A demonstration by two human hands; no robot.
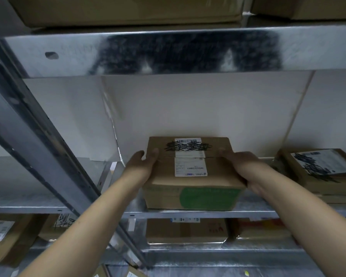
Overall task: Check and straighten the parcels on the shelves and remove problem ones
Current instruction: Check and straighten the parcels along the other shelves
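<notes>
Both bare forearms reach up from the bottom of the view to a brown cardboard parcel (190, 182), which sits at the front edge of the middle metal shelf (208, 213), roughly square to that edge. The left hand (142, 166) clasps the parcel's left side with the thumb laid over the top. The right hand (242, 164) grips the right top edge, its fingers curled down over the near right corner. On the parcel's top is a white shipping label (190, 164) with barcodes, partly covered by heavy black scribble across its upper half. A large green patch (208, 198) marks the front face. Behind the parcel stands a white backing board (188, 108). To the right, well apart, lies a stack of flat parcels (318, 172), its top label also scribbled over. Below, more cardboard boxes (186, 230) sit on the lower shelf, and a grey upright post (38, 136) slants across the left.
</notes>
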